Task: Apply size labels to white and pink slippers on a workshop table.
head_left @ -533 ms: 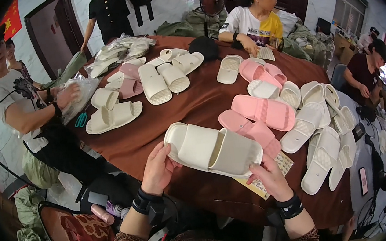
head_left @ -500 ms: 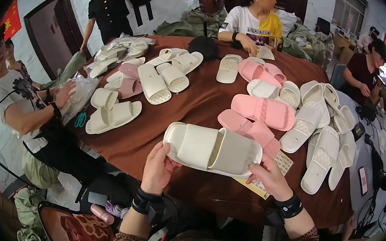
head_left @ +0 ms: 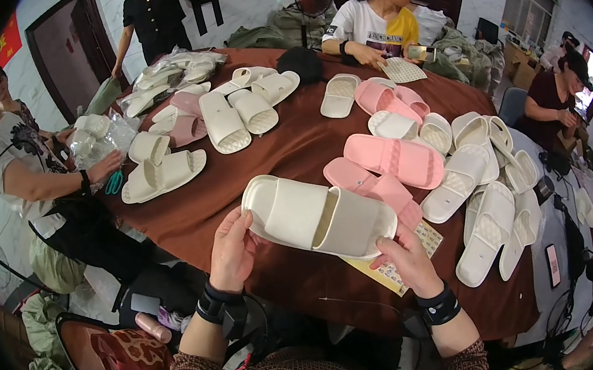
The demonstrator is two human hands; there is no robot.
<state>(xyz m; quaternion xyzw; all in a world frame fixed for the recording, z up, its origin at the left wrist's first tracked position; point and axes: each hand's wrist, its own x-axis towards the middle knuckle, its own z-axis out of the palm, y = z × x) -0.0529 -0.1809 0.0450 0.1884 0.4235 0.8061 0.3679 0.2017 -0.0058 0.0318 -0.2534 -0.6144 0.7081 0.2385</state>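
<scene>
A cream slipper (head_left: pixel 318 215) was held up over the near edge of the table (head_left: pixel 286 157), sole down and strap up, lying crosswise in front of the wearer. The left hand (head_left: pixel 231 249) was closed on its left end, thumb laid on the rim and fingers curled beneath. The right hand (head_left: pixel 409 260) was closed on its right end from below, fingertips on the rim. Both wrists were banded in black.

The table was covered by a brown cloth. Just beyond the held slipper, a pair of pink slippers (head_left: pixel 381 169) was laid, one touching the cream slipper's far edge. Under the right hand, a yellow printed card (head_left: pixel 399 264) was seen, partly hidden by the slipper. To the right, white slippers (head_left: pixel 489 193) were heaped at the table's edge, some overlapping. On the left side, a cream pair (head_left: pixel 162 174) was set near a co-worker's hand (head_left: pixel 103 165), with green scissors (head_left: pixel 113 182) just beside it. Further back, more white slippers (head_left: pixel 238 111) and bagged pairs (head_left: pixel 169 72) were spread.

At the far side, a seated person in a white and yellow top (head_left: pixel 374 25) was occupied with a small object. A person in black (head_left: pixel 156 19) was standing at the back left, one arm stretched out. Another person (head_left: pixel 555 100) was seated well apart at the right.
</scene>
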